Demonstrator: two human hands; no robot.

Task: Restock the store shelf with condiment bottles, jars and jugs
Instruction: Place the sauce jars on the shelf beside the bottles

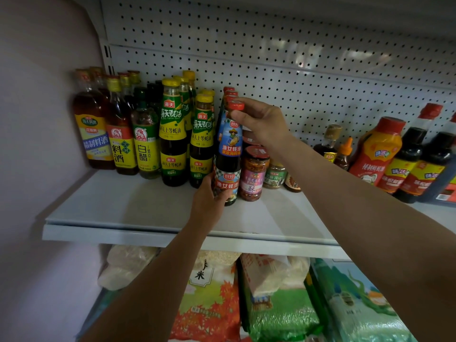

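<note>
Head view, centre of the frame: both hands grip the red-capped oyster sauce bottle [228, 154] standing upright on the white shelf [128, 206], left hand [209, 196] wrapped around its base, right hand [259, 119] pinching its cap, beside a chili jar [254, 174].

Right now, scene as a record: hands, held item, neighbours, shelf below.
left hand: grips the lower body of the red-capped oyster sauce bottle
right hand: fingers on the bottle's cap
bottle: upright, at the front of its row on the shelf; base contact unclear
left neighbour: yellow-capped bottles
right neighbour: chili jar
shelf below: bagged grains
</note>
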